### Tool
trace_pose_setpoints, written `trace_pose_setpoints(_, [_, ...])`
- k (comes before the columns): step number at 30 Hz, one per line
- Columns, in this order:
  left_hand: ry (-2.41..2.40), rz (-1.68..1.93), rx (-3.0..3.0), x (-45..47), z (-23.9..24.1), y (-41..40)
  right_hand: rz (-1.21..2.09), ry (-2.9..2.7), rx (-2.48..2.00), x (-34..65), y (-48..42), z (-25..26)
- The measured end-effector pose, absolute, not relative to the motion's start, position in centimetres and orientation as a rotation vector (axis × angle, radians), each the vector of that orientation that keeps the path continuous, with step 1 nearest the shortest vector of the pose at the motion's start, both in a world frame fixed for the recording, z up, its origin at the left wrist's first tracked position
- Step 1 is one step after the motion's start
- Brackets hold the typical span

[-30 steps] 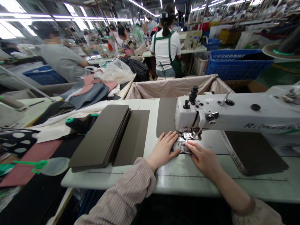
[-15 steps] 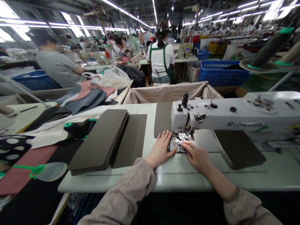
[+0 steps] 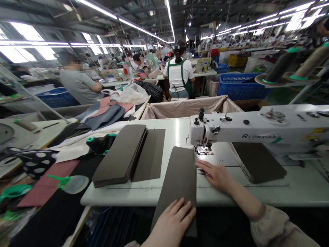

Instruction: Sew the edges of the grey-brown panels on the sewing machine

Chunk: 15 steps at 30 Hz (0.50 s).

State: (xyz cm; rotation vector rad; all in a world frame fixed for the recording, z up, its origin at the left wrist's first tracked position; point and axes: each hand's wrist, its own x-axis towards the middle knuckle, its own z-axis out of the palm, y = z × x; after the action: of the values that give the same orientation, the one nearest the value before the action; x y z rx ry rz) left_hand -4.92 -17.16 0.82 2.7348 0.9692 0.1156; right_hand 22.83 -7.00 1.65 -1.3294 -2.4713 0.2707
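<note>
"Two stacks present. Left to right?"

"Black thread cone [image 3: 98, 144], grey-brown stack [image 3: 119, 154], then the panel [image 3: 180, 175], overhanging the table [image 3: 123, 197]. Left hand [image 3: 174, 219]: fingers extended on it, thumb hidden, grip cannot be told. Right hand [image 3: 217, 175]: half closed on a small metal tool [image 3: 203, 172]. Sewing machine [image 3: 231, 125] partly blocks the dark stack [image 3: 260, 163]."

"Changes?"

"Panel drawn forward from behind the machine; left hand off the needle area."

I rest my left hand [image 3: 175, 219] on a gray-brown panel [image 3: 180, 175] before the sewing machine [image 3: 223, 125], my right hand [image 3: 218, 176] holding a small pointed tool [image 3: 201, 172] beside it. From afar, I see stacked panels [image 3: 119, 154] to the machine's left.
</note>
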Motion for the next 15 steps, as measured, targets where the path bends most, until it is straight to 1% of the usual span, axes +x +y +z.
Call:
trace_pose_setpoints(2, [0.757,0.080,2.623,-7.6,4.0,-17.6,0.338,-2.549,-1.301,22.6,-8.7,2.1])
trace_pose_setpoints(3, [0.725,0.068,2.563,-8.8,5.9,-17.4,0.356,-2.564,-1.318,22.6,-9.8,2.1])
trace_pose_setpoints(6, [0.880,0.049,2.491,-11.7,11.2,-15.5,0.405,-2.524,-1.426,23.2,-13.4,1.8])
trace_pose_setpoints(8, [1.018,-0.045,2.510,-12.5,12.7,-13.7,0.467,-2.455,-1.472,23.9,-15.7,1.4])
trace_pose_setpoints(10, [1.127,-0.143,2.518,-11.9,12.2,-12.2,0.562,-2.344,-1.464,25.0,-17.4,1.2])
trace_pose_setpoints(12, [1.129,-0.169,2.512,-9.7,10.3,-11.4,0.636,-2.138,-1.455,26.3,-18.6,1.0])
trace_pose_setpoints(15, [0.987,-0.008,2.494,-3.9,7.1,-11.5,0.627,-1.686,-1.584,28.5,-19.7,0.5])
